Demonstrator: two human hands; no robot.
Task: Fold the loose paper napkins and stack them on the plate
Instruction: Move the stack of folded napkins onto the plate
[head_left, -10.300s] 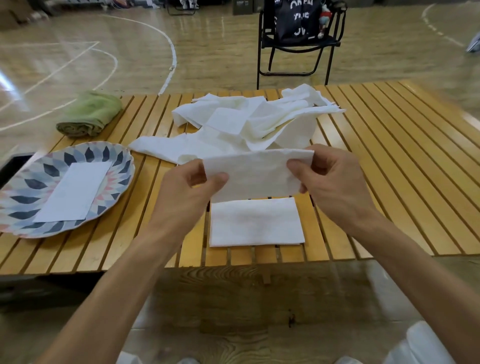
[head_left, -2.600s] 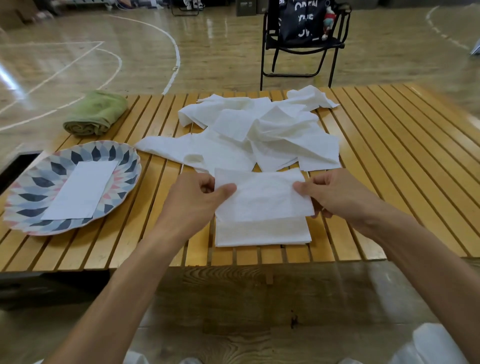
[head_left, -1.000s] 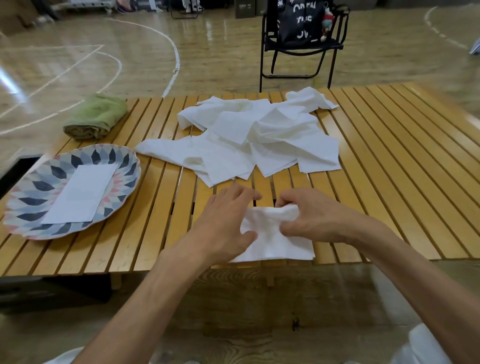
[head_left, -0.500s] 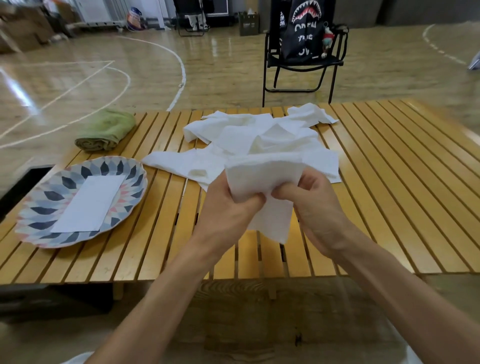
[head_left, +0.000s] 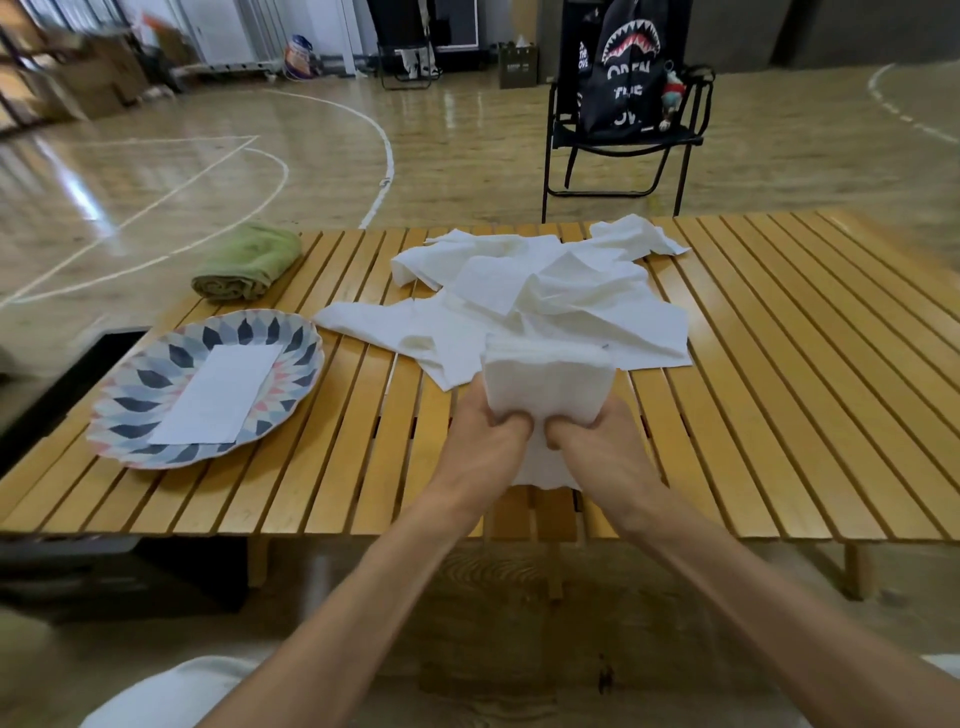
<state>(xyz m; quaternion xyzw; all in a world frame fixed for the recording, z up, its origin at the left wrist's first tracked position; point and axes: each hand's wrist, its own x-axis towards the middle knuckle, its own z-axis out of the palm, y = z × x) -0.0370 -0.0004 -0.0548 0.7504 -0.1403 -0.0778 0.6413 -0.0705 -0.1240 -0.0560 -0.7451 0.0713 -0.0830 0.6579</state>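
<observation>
Left hand (head_left: 485, 441) and right hand (head_left: 597, 441) both grip one napkin (head_left: 545, 384) above the bench (head_left: 779, 415) (fingertips hidden behind it). Loose pile (head_left: 545, 296) beyond; plate (head_left: 156, 364) left holds one folded napkin (head_left: 221, 395).

Plate (head_left: 306, 338) with folded napkin (head_left: 221, 395) at table's (head_left: 779, 389) left, towel (head_left: 249, 262) behind it, napkin pile (head_left: 519, 296) centre.

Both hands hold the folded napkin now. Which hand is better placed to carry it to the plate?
Probably the left hand. The plate lies on the person's left, so that hand has the shorter, uncrossed path. The right hand would have to cross over. Both grip the napkin now.
</observation>
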